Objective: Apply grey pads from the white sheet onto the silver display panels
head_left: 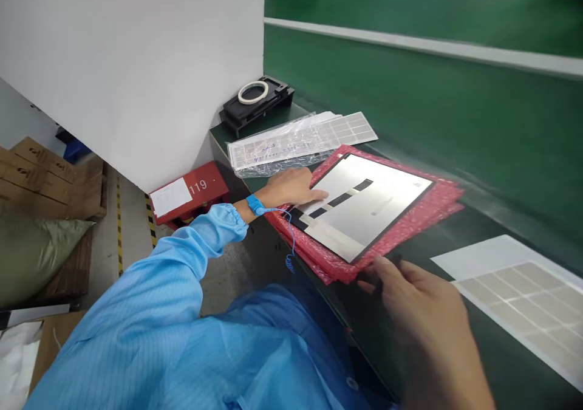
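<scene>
A flat silver panel (387, 197) with black edges and a row of black strips lies on stacked red bubble-wrap bags (410, 231). My left hand (296, 186) grips the panel's left edge, its thumb on the top face and the other fingers mostly hidden. A blue wrist strap with a coiled cord circles that wrist. By the near corner of the red bags is my right hand (423, 304), somewhat blurred. Its fingers are curled, with something dark between them that I cannot make out.
On the green bench (364, 313), sticker sheets in clear plastic (300, 140) lie beyond the bags. A black fixture (277, 94) carries a tape roll (253, 92). More label sheets (523, 300) lie right. A red stool (209, 182) marked 119 stands by the white partition (136, 64).
</scene>
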The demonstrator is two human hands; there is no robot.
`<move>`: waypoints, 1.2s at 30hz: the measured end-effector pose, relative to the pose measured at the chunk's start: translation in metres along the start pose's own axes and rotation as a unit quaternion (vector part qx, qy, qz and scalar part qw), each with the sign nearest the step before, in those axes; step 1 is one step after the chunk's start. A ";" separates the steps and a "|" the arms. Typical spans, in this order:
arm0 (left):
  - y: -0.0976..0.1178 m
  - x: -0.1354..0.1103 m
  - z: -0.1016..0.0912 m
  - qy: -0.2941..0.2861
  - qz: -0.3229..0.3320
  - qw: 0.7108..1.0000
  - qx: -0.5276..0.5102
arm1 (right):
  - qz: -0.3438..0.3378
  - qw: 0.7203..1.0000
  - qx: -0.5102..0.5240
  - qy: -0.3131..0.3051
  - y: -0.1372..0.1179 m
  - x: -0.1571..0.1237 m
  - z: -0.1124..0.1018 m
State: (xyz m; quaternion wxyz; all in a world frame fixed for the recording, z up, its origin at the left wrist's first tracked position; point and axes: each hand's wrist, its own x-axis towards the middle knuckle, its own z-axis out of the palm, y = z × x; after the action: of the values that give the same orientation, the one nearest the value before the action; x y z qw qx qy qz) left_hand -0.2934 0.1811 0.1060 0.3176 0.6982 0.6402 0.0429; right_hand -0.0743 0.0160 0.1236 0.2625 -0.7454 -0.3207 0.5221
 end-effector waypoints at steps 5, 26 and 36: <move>-0.002 0.004 0.003 -0.030 -0.027 0.999 -0.033 | -0.067 0.965 -0.253 -0.020 -0.002 -0.009 0.008; 0.046 -0.008 -0.013 -0.097 -0.064 0.854 -0.506 | -0.092 0.983 0.155 -0.037 0.071 0.003 -0.036; 0.245 0.091 0.064 0.160 -0.083 0.747 -0.640 | 0.003 0.897 0.417 0.148 0.101 -0.032 -0.113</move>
State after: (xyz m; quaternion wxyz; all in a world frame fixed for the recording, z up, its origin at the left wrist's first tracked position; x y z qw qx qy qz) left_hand -0.0355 0.2455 0.1458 0.5849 0.2579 0.5596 0.5274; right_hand 0.0456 -0.0812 0.1058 0.5922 -0.6370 -0.0291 0.4926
